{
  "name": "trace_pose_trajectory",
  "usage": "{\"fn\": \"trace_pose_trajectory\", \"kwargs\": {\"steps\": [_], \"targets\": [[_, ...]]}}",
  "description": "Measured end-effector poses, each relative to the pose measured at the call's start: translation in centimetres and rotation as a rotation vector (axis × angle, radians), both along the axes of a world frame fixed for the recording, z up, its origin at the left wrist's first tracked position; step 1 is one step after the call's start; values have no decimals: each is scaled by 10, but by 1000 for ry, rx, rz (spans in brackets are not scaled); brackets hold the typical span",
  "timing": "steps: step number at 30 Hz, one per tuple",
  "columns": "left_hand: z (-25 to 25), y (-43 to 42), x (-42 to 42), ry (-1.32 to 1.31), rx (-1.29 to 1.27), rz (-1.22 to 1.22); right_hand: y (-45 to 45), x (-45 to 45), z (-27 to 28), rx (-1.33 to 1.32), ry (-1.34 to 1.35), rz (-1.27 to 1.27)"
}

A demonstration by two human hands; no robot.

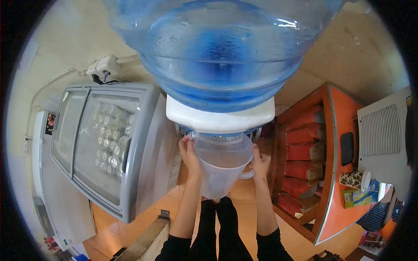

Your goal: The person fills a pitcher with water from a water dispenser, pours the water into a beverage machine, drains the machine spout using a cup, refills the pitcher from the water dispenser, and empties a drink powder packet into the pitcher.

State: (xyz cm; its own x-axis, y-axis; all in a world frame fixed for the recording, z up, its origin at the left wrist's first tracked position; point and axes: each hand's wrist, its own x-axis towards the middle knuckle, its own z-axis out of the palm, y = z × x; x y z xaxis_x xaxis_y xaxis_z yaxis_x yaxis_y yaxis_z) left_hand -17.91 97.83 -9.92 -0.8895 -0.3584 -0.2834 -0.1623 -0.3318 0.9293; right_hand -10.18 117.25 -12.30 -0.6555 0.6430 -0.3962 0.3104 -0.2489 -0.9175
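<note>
A large translucent plastic pitcher [220, 167] is held under the front of a white water dispenser [220, 119]. The fingers of my left hand [190, 155] pinch its rim on the left. My right hand [260, 163] grips its right side, just above the curved handle [247, 175]. The pitcher's wide mouth faces up towards the dispenser, and its upper edge is partly hidden beneath it. Whether water is inside, I cannot tell. A big blue water bottle [217, 65] stands on top of the dispenser.
On the left stands a chest freezer [150, 143] with a glass lid and several cans inside. To the right is an orange wooden shelf [335, 174] holding red packages [300, 152]. A patterned cup [353, 179] and a green-yellow packet [358, 196] sit on the orange surface.
</note>
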Motion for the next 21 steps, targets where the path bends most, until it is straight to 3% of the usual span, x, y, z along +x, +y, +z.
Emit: {"fn": "trace_pose_trajectory", "kwargs": {"steps": [21], "targets": [[7, 2, -1, -2, 47, 11, 1, 1, -14, 55, -5, -7]]}}
